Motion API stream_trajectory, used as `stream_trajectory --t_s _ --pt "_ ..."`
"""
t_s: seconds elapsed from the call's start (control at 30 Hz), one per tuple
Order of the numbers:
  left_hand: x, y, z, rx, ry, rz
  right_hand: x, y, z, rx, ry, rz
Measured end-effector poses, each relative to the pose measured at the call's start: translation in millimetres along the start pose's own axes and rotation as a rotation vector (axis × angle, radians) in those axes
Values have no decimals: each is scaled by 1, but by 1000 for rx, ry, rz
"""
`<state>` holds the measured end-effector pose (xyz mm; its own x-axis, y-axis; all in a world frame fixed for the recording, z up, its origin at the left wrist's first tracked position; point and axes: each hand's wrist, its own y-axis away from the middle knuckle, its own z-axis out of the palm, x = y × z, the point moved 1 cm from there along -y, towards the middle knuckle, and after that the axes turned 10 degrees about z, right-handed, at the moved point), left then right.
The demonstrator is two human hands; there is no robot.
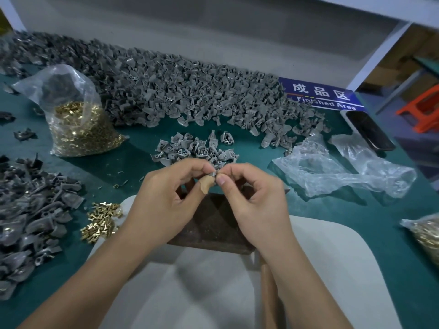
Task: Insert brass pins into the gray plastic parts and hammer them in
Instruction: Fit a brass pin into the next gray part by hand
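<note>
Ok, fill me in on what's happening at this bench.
A person is fitting brass pins into gray plastic parts. Both hands meet over a dark block: the left hand pinches one gray part, and the right hand pinches at it too, seemingly seating a pin too small to make out. Loose brass pins lie by the left wrist, a bag of pins farther back, and a big heap of gray parts behind.

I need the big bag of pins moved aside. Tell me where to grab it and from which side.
Grip the bag by its empty, crumpled upper plastic, coming from above. The pins have settled into the bulging lower half, so the loose top probably gathers easily and keeps the mouth up. Both hands are busy now: the left hand and right hand pinch one gray part.
</note>
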<state>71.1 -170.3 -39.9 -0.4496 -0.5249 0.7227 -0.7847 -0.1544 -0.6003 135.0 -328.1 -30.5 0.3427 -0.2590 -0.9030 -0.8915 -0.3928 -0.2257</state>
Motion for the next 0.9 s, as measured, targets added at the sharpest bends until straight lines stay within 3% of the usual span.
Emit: stream_trajectory --t_s 0.47,0.7,0.8,0.9 --pt "-5 -2 0 5 144 -119 2 2 -1 34 85 -51" --pt "-4 -2 -1 4 141 -141 2 0 -6 62 36 17" --pt "-4 -3 -6 -77 63 -97 1 -2 -14 162 49 77" --pt "-6 -4 -10 -191 -40 -50 7 2 -32 310 272 177"
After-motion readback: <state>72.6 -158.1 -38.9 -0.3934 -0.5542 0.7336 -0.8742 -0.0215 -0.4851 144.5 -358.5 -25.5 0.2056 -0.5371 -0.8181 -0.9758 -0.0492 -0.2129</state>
